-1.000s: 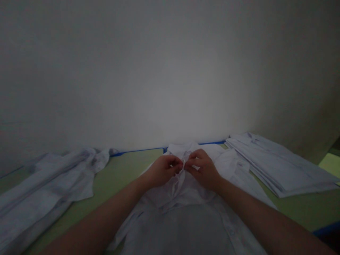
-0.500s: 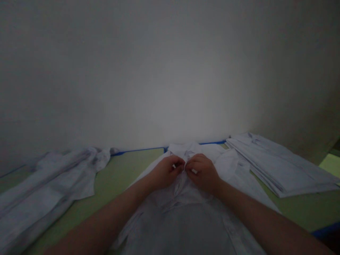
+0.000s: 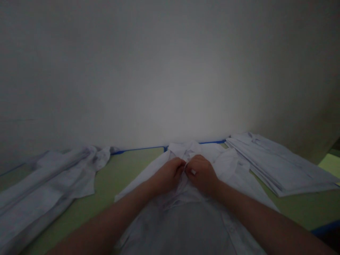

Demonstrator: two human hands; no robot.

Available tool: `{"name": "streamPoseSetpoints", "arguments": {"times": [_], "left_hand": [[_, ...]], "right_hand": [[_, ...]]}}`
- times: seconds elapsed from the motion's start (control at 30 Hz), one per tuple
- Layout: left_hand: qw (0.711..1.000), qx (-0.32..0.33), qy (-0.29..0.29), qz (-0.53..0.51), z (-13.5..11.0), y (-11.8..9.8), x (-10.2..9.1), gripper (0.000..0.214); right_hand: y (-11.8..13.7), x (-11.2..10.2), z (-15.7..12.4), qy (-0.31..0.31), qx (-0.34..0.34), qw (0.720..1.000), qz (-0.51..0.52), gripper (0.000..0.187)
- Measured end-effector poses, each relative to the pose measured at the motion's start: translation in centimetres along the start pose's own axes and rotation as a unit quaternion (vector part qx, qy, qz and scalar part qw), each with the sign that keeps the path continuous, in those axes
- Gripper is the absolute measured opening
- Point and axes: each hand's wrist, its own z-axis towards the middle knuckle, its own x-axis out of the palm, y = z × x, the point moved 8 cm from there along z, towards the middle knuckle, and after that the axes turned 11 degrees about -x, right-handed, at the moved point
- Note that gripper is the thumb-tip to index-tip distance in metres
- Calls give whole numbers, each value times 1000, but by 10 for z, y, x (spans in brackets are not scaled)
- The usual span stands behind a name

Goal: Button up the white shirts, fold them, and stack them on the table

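Note:
A white shirt [image 3: 186,223] lies spread on the green table [image 3: 127,166] in front of me, its collar toward the wall. My left hand [image 3: 167,175] and my right hand [image 3: 203,173] meet just below the collar. Both pinch the two front edges of the shirt together at the placket, fingers curled and touching. What sits between the fingertips is too small to see.
A rumpled heap of white shirts [image 3: 45,187] lies at the left. A neat stack of folded white shirts [image 3: 278,166] lies at the right. A blue strip [image 3: 138,149] edges the table against the pale wall [image 3: 170,71].
Both hands have sunk a little toward the table, still pinched together. The shirt's left side has spread wider and lies flatter.

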Motion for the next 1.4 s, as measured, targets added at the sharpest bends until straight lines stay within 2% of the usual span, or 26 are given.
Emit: {"name": "streamPoseSetpoints", "arguments": {"times": [0.17,0.3,0.47,0.67,0.8,0.93,1.07,1.13,1.2,1.27,1.33,1.4], "left_hand": [[999,-32,-30,18,1,10,0,21],[998,-45,-38,37,1,16,0,20],[996,-43,-43,68,-2,12,1,24],[990,8,-44,136,-4,-2,2,25],[982,33,-61,173,-8,-8,3,24],[979,75,-63,181,-13,-14,8,24],[986,110,-92,88,-16,-18,1,23],[991,76,-110,20,-13,-11,-6,18],[991,13,-122,-49,-9,1,-12,15],[987,-36,-119,-105,-7,10,-13,21],[985,-55,-107,-125,-5,12,-11,32],[986,-69,-103,-112,-3,13,-11,33]], "right_hand": [[-5,3,-3,6,53,998,29,11],[-20,8,-8,7,155,984,88,8],[-49,14,-18,-33,295,941,161,15],[-60,21,-26,-113,370,870,306,14],[-57,20,-27,-141,386,853,322,11],[-56,29,-32,-140,410,827,358,13],[-58,33,-33,-155,408,795,421,15],[-58,31,-29,-160,380,790,454,17],[-57,29,-23,-145,344,787,491,18],[-56,29,-19,-120,311,788,517,19],[-54,29,-15,-88,285,800,520,21],[-52,27,-13,-59,265,828,490,24]]}}
